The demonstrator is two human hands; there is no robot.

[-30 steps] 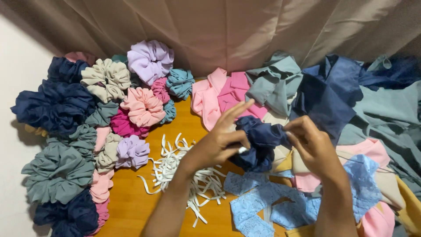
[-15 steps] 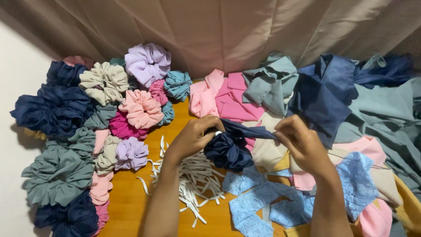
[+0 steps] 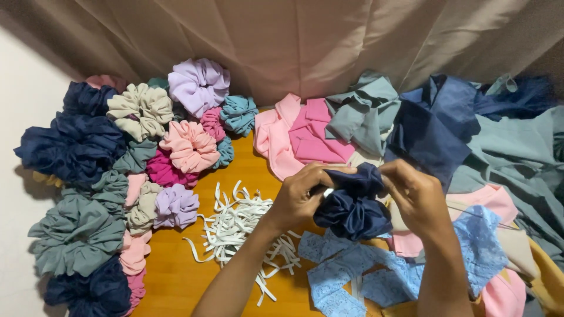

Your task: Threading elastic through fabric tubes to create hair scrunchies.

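Both the left hand (image 3: 302,196) and the right hand (image 3: 414,196) were clamped on a gathered navy scrunchie (image 3: 352,205), apparently nearly finished, while many finished scrunchies (image 3: 141,158) lay left of it and uncut fabric (image 3: 435,135) waited behind.

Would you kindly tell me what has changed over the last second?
The left hand and right hand have drawn closer together, bunching the navy fabric they hold into a tighter ruffle. The elastic strips, the scrunchie pile and the fabric heap stayed put.
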